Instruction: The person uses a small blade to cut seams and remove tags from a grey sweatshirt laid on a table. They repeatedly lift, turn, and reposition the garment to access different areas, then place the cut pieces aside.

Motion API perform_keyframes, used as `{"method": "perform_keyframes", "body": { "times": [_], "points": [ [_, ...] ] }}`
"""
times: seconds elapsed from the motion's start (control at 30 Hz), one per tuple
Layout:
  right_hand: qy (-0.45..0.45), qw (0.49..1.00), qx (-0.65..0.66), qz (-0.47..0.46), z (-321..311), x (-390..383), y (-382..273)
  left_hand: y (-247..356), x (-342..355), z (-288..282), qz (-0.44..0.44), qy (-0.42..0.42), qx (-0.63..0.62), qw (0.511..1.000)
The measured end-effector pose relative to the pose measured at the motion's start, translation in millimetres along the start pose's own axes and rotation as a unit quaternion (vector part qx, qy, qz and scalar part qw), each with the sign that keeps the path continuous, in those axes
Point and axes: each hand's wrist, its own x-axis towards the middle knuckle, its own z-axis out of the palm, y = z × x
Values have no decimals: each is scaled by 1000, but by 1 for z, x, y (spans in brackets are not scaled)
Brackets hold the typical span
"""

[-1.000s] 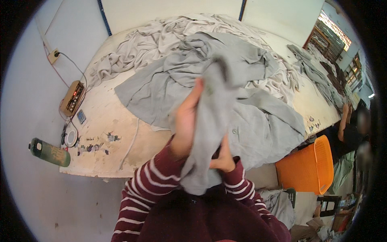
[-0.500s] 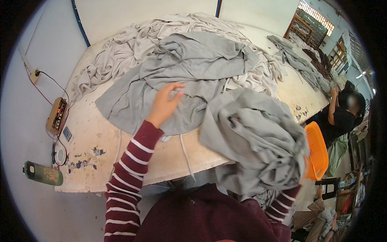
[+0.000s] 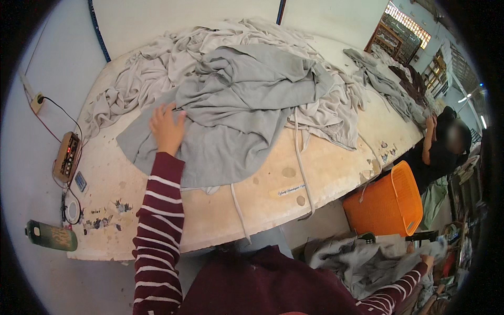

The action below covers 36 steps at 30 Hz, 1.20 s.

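Note:
A grey cloth garment is spread in loose folds on the table. My left hand lies on its left part, fingers spread, holding nothing. Pale cords hang from the cloth toward the table's near edge. Low at the right, off the table, my right hand grips the edge of another grey garment, which is bunched and partly blurred. The right fingers are small and only partly visible. Behind the spread garment lies a heap of pale beige garments.
An orange basket stands past the table's right edge. At left are a control box with a cable, a small remote and a green bottle. A co-worker is at the far right, near more cloth.
My right hand has carried the bunched grey garment off the table, down to the right, uncovering the basket and table edge. My left hand has moved left and settled on the spread cloth.

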Motion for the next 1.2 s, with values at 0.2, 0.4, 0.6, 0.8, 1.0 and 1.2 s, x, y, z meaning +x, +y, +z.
{"method": "perform_keyframes", "body": {
  "times": [0.2, 0.4, 0.6, 0.8, 1.0, 1.2],
  "points": [
    [-68, 846, 371, -378, 23, -90, -228, -58, 18, 0, -158, -27, 139, 977],
    [-120, 590, 424, -677, -38, -300, -500, -76, 8, 11, -186, -72, 158, 967],
    [-70, 516, 410, -749, -76, -506, -699, -75, 7, 9, -153, -45, 97, 982],
    [10, 547, 430, -719, -73, -603, -819, -68, 6, 5, -141, 41, 50, 988],
    [8, 682, 384, -622, -86, -580, -853, -69, 11, -1, -137, 191, -86, 968],
    [50, 520, 571, -633, -161, -460, -795, -32, 42, -67, -72, 369, -148, 915]
  ]
}}
